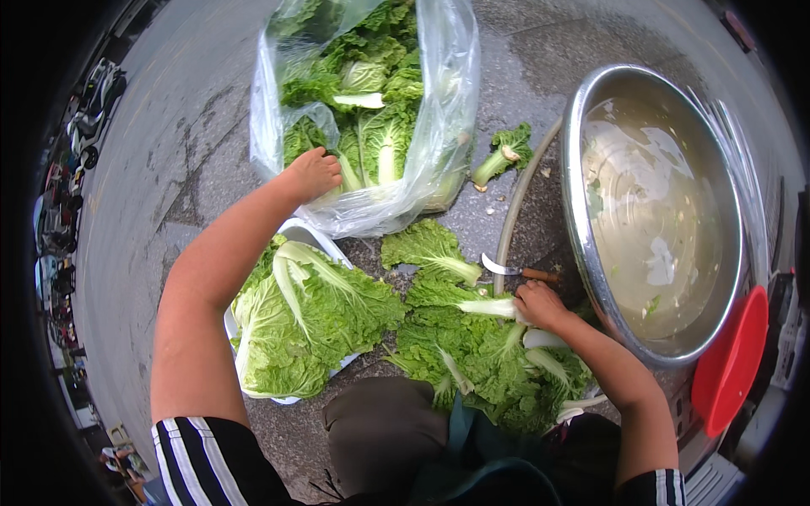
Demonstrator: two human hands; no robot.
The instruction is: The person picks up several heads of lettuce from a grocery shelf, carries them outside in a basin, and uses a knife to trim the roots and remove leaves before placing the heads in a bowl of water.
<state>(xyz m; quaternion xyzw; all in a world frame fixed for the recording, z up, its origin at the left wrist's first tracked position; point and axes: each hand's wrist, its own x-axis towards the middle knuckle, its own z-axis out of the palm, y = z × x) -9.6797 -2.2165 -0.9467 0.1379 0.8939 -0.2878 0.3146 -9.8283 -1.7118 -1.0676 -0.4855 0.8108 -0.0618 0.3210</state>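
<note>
My left hand (pixel 314 171) reaches to the near left side of a clear plastic bag (pixel 370 212) full of Chinese cabbages (pixel 387 142). Its fingers curl against the bag and the cabbage there, and their tips are hidden. With my right hand (pixel 541 305) I hold the white stalk end of a loose cabbage leaf (pixel 487 308), low over a heap of leaves (pixel 468 345). A curved knife (pixel 502 266) with a wooden handle (pixel 540 274) lies just beyond that hand. Large cabbage leaves (pixel 316 310) fill a white basin (pixel 323 237) below my left forearm.
A big steel basin (pixel 574 209) of cloudy water (pixel 652 209) stands to the right, with a red plastic basin (pixel 731 364) leaning by it. A hose (pixel 520 196) runs along the wet pavement (pixel 196 152). A cabbage stump (pixel 497 161) lies beyond. Parked scooters (pixel 95 114) line the far left.
</note>
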